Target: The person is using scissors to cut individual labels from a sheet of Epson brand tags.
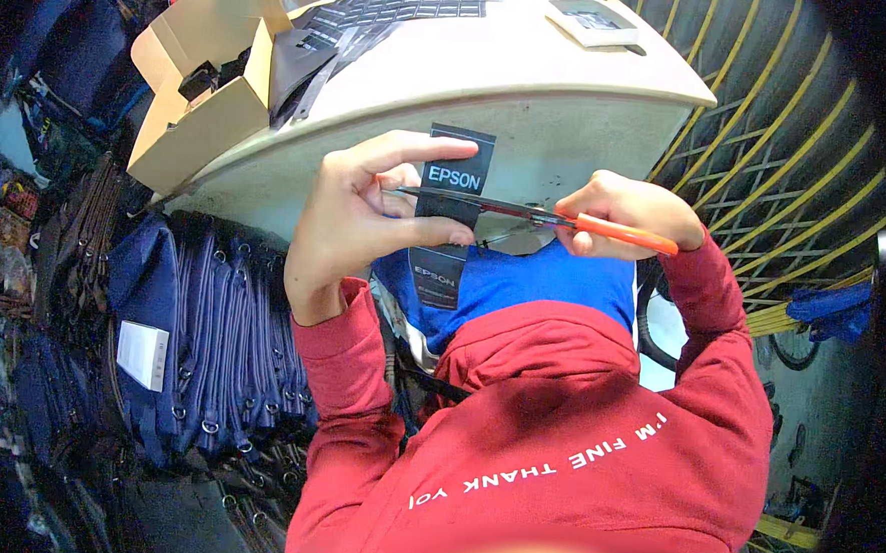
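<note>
My left hand (347,201) pinches a black label strip (456,155) with white print, its thumb and forefinger spread along the strip's length. The strip hangs upright in front of my lap, its lower part dangling below my thumb. In my right hand (639,209) is a pair of scissors (621,232) with orange handles. Their dark blades lie across the strip between my left thumb and forefinger, tips pointing toward my left palm. Whether the blades have cut into the strip I cannot tell.
Beyond my hands stands a pale table (514,70). An open cardboard box (210,139) with dark pieces inside sits at its left edge, beside sheets of black labels (407,9). A small white tray (592,22) lies at right. Dark blue bags (229,335) hang or lie at lower left.
</note>
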`<action>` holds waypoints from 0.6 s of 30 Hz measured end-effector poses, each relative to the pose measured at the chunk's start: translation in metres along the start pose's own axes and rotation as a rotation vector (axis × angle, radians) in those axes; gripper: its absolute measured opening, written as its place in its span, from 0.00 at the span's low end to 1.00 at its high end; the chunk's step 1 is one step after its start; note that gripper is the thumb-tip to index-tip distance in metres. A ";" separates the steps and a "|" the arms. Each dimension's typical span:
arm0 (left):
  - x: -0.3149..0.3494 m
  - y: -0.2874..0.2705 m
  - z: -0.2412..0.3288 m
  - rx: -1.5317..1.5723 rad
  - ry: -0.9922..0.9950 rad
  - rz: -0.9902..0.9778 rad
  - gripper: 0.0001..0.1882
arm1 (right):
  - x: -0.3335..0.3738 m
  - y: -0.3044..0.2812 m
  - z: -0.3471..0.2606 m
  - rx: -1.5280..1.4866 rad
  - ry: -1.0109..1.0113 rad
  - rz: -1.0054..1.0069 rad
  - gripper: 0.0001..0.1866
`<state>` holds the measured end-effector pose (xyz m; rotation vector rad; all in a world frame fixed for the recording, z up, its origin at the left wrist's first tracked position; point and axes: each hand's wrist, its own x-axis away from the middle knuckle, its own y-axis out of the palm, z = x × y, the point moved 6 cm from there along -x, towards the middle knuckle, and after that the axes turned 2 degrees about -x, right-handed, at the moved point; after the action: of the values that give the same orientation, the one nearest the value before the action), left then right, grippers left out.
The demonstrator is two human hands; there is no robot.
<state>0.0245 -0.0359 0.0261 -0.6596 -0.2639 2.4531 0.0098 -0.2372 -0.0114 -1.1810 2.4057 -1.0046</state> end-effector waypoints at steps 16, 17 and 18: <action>0.008 -0.015 -0.003 -0.113 -0.041 0.107 0.33 | 0.025 -0.004 0.019 -0.195 0.120 0.147 0.18; 0.008 -0.017 -0.003 -0.110 -0.065 0.114 0.33 | 0.025 0.001 0.021 -0.191 0.119 0.145 0.18; 0.007 -0.014 -0.006 -0.024 -0.021 0.119 0.32 | 0.028 0.001 0.020 -0.367 0.067 0.295 0.15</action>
<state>0.0295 -0.0204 0.0231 -0.6775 -0.2695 2.5752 0.0018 -0.2681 -0.0249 -0.8629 2.7937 -0.5359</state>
